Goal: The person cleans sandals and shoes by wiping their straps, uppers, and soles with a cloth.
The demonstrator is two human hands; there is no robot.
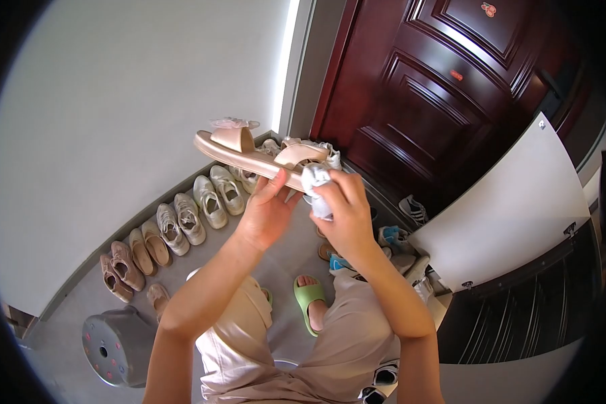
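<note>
Well left of the red door point(363, 101) stands a grey stool point(129, 343); nearer the door, shoes point(215, 213) line the wall. Left of the door, your left hand point(266, 219) grips the raised beige sandal point(246, 159) from below. It looks light and fairly stiff; hold the sole's edge, sparing the delicate-looking trim point(233, 124). Your right hand point(347, 210) clutches a soft white cloth point(316, 183) against the sandal's door-side end.

Bright daylight in here, glaring white along the strip beside the door frame point(300, 67), pale streaks shining on the dark red door point(424, 101); the round view bends straight lines and falls to black at the edges.
</note>
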